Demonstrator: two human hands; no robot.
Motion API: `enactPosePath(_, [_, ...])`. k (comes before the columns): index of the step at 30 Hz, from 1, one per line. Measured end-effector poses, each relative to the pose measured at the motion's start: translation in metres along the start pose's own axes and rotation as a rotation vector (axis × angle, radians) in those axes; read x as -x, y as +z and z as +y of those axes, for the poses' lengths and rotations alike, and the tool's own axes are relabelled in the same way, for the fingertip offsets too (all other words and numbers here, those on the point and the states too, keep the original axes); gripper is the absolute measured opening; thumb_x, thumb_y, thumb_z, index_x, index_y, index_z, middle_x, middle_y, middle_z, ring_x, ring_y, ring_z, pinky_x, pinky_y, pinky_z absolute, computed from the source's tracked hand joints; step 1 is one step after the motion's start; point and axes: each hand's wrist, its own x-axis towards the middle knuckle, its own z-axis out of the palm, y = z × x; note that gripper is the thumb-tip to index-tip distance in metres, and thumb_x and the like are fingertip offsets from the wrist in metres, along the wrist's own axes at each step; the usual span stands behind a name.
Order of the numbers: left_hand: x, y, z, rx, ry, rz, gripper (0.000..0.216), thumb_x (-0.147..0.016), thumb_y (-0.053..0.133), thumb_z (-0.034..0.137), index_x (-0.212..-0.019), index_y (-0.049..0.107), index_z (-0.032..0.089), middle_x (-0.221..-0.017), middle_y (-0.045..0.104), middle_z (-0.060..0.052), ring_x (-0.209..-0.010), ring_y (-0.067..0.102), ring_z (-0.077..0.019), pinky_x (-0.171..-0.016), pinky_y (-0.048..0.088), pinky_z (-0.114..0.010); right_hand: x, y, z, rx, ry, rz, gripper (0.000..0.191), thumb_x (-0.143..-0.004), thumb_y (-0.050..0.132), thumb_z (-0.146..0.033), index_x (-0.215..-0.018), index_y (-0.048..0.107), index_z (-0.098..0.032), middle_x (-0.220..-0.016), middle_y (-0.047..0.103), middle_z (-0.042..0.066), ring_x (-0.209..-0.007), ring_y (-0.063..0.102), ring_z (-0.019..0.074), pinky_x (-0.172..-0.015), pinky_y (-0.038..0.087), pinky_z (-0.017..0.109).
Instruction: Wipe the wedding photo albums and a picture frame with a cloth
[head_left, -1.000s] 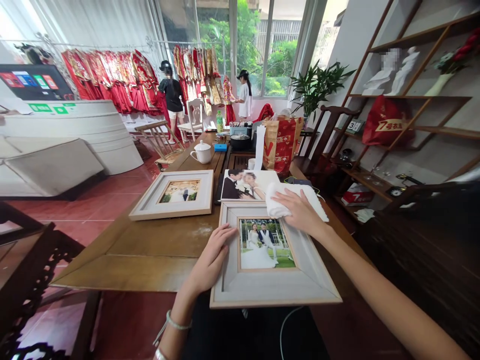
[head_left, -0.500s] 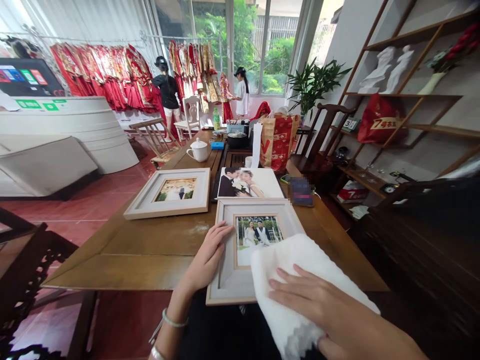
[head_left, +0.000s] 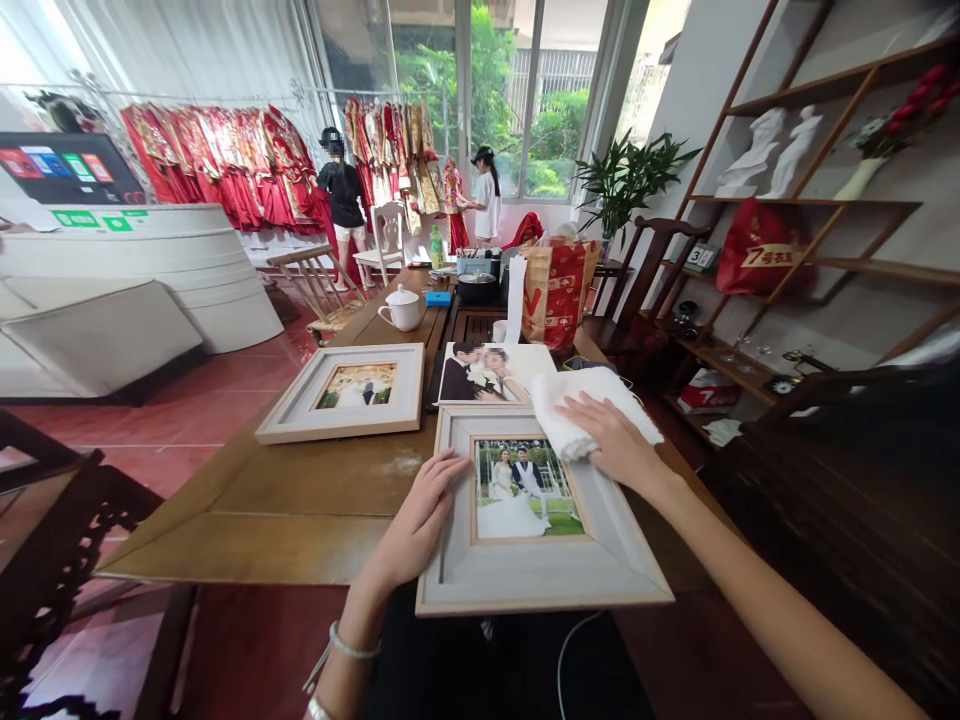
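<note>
A pale framed wedding photo (head_left: 536, 565) lies on the near edge of the wooden table (head_left: 300, 510), overhanging it toward me. My left hand (head_left: 420, 515) rests flat on the frame's left side, fingers stretched out. At the frame's far right corner my right hand (head_left: 616, 440) presses a white cloth (head_left: 577, 395) down with fingers extended. A second framed photo (head_left: 345, 392) lies to the left, and an unframed wedding print (head_left: 480, 372) lies just behind the near frame.
Farther along the table stand a white teapot (head_left: 403, 308), a dark pot (head_left: 478, 287) and a red patterned bag (head_left: 556, 290). Wooden shelves (head_left: 810, 200) line the right wall. Two people stand by racks of red garments (head_left: 225, 165) near the window. A dark carved chair (head_left: 52, 560) is at left.
My right hand with the cloth has swept from the frame's near right corner back up to its far right corner. The left hand has stayed on the frame's left side.
</note>
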Motion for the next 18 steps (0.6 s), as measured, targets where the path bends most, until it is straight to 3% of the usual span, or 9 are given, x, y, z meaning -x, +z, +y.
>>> enactPosePath(5, [0.000,0.001,-0.001,-0.007,0.001,-0.001,0.041,-0.097,0.033,0.021,-0.135,0.049,0.022,-0.144,0.043,-0.008,-0.140,0.026,-0.0242,-0.117,0.020,-0.047,-0.003,0.006,-0.014,-0.007,-0.032,-0.022,0.077,-0.063,0.043,0.001,-0.139,0.046,-0.015,-0.145,0.044,0.011,-0.140,0.024,0.0296,-0.112,0.020,0.057])
enactPosePath(10, [0.000,0.002,-0.004,-0.005,-0.002,0.000,0.041,-0.096,0.033,0.020,-0.135,0.048,0.022,-0.144,0.043,-0.008,-0.140,0.025,-0.0235,-0.118,0.019,-0.046,0.055,-0.017,-0.062,-0.132,-0.160,-0.229,0.087,-0.053,0.041,0.002,-0.138,0.047,-0.018,-0.144,0.045,0.005,-0.139,0.028,0.0259,-0.115,0.014,0.055])
enactPosePath(13, [0.001,0.002,-0.005,-0.002,0.002,-0.002,0.042,-0.096,0.033,0.020,-0.135,0.048,0.022,-0.144,0.043,-0.008,-0.141,0.025,-0.0233,-0.118,0.018,-0.046,0.099,-0.047,-0.082,-0.331,-0.176,-0.440,0.087,-0.058,0.041,0.003,-0.140,0.044,-0.024,-0.147,0.040,0.002,-0.139,0.026,0.0260,-0.115,0.021,0.051])
enactPosePath(16, [0.000,0.002,-0.003,-0.003,-0.002,-0.001,0.042,-0.097,0.033,0.021,-0.135,0.048,0.023,-0.145,0.043,-0.008,-0.141,0.024,-0.0238,-0.118,0.018,-0.047,0.128,-0.066,-0.077,-0.461,-0.106,-0.521,0.076,-0.071,0.043,0.000,-0.139,0.044,-0.035,-0.146,0.041,-0.004,-0.137,0.033,0.0230,-0.113,0.030,0.044])
enactPosePath(18, [0.000,0.002,-0.002,-0.006,-0.006,-0.003,0.042,-0.097,0.033,0.021,-0.135,0.049,0.023,-0.145,0.043,-0.007,-0.141,0.025,-0.0239,-0.118,0.018,-0.047,0.133,-0.068,-0.064,-0.495,-0.071,-0.488,0.065,-0.079,0.047,-0.006,-0.136,0.047,-0.036,-0.145,0.042,-0.004,-0.137,0.032,0.0234,-0.112,0.031,0.045])
